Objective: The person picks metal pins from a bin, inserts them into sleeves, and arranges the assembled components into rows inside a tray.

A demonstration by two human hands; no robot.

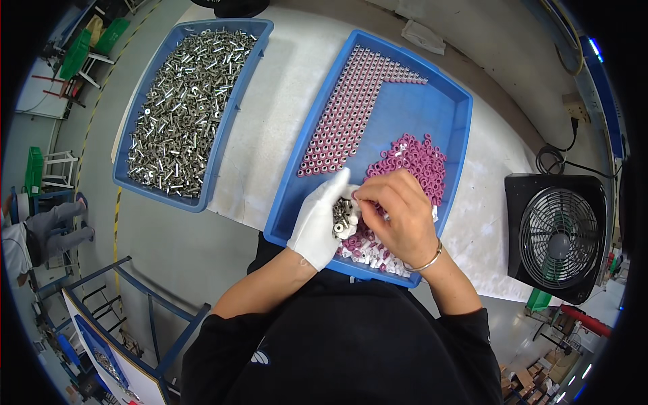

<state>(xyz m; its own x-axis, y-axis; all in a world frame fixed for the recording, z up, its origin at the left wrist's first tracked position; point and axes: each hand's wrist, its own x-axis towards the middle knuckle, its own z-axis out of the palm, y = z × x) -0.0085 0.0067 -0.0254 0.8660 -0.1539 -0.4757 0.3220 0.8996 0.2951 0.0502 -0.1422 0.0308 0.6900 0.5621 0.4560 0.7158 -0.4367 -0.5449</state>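
A small heap of metal pieces [342,219] lies in the palm of the left hand [317,212], at the middle of the frame. That white-gloved hand is curled like a cup, probably so the loose pieces stay together within reach of the other. Its grip is partly closed around them, thumb raised. The bare right hand [401,212] meets it, thumb and forefinger drawn close at the glove's fingertips; whether they pinch anything cannot be told.

Below and right of the hands, pink rings [422,162] and white pieces [378,255] lie loose in a blue tray [418,115], perhaps heaped there for easy picking. Neat rows of ringed parts [344,108] fill its upper left, seemingly set close to save room. Farther out on the surface [263,135], a second tray [236,111] of metal parts stands upper left, and a black fan [560,243] right.
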